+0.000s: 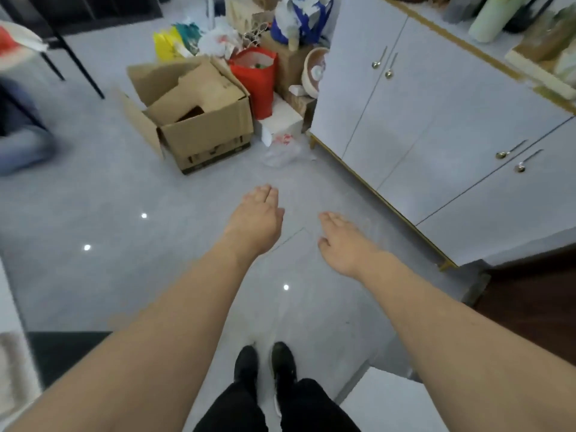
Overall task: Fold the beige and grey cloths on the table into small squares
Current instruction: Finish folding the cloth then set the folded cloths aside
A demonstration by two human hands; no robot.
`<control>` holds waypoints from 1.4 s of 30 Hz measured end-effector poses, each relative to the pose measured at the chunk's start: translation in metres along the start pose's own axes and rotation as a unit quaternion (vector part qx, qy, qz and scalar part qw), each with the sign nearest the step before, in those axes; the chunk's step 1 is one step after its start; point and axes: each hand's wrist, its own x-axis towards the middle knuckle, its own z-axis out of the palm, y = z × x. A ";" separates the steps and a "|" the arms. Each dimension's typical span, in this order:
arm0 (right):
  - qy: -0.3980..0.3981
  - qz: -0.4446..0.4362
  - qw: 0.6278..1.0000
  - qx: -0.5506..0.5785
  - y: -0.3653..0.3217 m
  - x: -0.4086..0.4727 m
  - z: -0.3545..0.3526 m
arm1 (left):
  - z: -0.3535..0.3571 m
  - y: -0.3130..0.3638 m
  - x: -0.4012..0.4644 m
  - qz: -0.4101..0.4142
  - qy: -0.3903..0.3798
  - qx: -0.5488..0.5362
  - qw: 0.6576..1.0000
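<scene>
Hands: left hand, right hand empty, outstretched | cardboard box open

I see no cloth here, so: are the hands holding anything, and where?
Nothing is held. The left hand and right hand are both open and bare above the floor.

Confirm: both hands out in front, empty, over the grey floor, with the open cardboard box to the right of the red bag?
Not quite. In the head view the cardboard box sits left of the red bag. The rest holds: left hand and right hand are out, empty, over the floor.
</scene>
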 end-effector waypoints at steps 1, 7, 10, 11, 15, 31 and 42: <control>-0.012 -0.026 1.000 -0.010 -0.011 0.011 0.005 | 0.004 -0.013 -0.006 -0.028 0.002 -0.013 1.000; -0.081 -0.170 0.979 -0.079 -0.087 0.059 0.041 | 0.033 -0.095 -0.056 -0.183 0.019 -0.070 0.980; -0.102 -0.220 0.964 -0.108 -0.121 0.072 0.062 | 0.047 -0.126 -0.086 -0.235 0.030 -0.095 0.967; -0.113 -0.243 0.957 -0.114 -0.136 0.076 0.073 | 0.053 -0.137 -0.101 -0.261 0.038 -0.109 0.958; -0.168 -0.337 0.917 -0.131 -0.189 0.076 0.114 | 0.077 -0.168 -0.155 -0.348 0.056 -0.134 0.926; -0.242 -0.600 0.730 -0.221 -0.315 0.029 0.211 | 0.152 -0.153 -0.310 -0.649 0.196 -0.155 0.719; -0.300 -0.700 0.615 -0.205 -0.378 0.013 0.237 | 0.165 -0.154 -0.342 -0.755 0.248 -0.176 0.582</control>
